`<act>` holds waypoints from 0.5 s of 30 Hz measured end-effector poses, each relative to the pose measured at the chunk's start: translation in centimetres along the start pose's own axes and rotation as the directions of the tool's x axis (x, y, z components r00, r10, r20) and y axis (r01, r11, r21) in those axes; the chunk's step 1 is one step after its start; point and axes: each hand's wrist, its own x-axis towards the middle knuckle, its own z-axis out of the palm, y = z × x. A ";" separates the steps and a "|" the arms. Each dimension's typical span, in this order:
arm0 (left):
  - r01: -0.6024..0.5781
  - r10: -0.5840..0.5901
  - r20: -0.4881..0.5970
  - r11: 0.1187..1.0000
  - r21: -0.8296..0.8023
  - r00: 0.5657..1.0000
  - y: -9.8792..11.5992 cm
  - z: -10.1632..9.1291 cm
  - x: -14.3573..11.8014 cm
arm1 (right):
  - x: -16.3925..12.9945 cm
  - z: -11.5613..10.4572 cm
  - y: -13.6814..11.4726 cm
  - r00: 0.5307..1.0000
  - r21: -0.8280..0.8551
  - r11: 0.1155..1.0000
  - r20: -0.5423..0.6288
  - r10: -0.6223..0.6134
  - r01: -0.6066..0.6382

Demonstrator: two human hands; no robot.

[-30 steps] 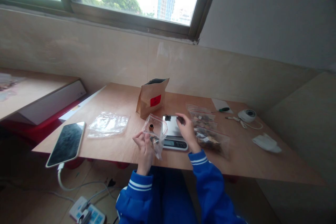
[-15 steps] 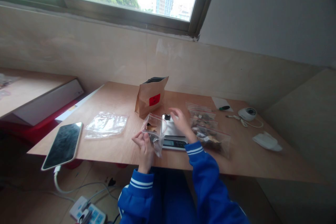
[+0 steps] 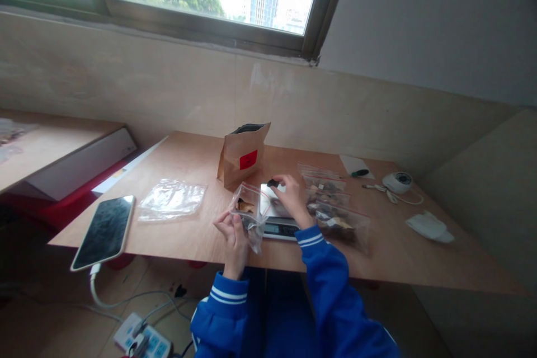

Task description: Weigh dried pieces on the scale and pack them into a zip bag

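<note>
We've got bright blue sleeves with white stripes round the cuffs, pretty sharp tbh. Our paper bag is plain brown with a red label and a dark inside. The small bag is see-through with a red line, and the bit in it is tan and black. Our loose bit looks nearly black. Scale top's silvery, and our table is light brown.

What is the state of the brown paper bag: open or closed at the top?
Open: the brown paper bag has its top edges apart, showing the dark inside.
</note>
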 end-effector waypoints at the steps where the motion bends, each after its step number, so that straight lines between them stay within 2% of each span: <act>1: 0.008 -0.008 0.004 1.000 0.000 1.000 0.1 0.1 -0.1 | -0.2 -0.7 -0.8 0.999 0.106 0.994 -0.046 -0.001 0.006; 3: 0.016 -0.016 0.022 1.000 0.007 1.000 0.3 0.3 -0.2 | -0.9 -2.1 -2.6 0.998 0.265 0.963 -0.060 -0.035 0.050; 4: 0.011 -0.011 0.031 1.000 0.005 0.999 0.5 0.5 -0.3 | -1.3 -2.8 -3.6 0.997 0.304 0.949 -0.024 -0.078 0.082; 7: -0.029 0.029 0.058 1.000 0.001 0.998 1.3 0.8 -0.6 | -3.1 -4.5 -5.8 0.985 0.325 0.936 0.062 -0.161 0.132; 10: -0.064 0.063 0.046 0.997 0.031 0.997 2.0 1.1 -0.7 | -5.6 -5.0 -6.5 0.999 0.336 0.942 0.021 -0.025 0.016; 13: -0.062 0.061 0.036 0.998 0.032 0.998 2.4 1.4 -1.0 | -8.4 -4.2 -6.4 0.992 0.313 0.942 0.034 0.118 -0.123; 15: -0.055 0.054 0.050 0.998 0.009 0.997 2.5 1.8 -1.5 | -9.8 -3.3 -6.5 0.989 0.290 0.946 0.021 0.147 -0.147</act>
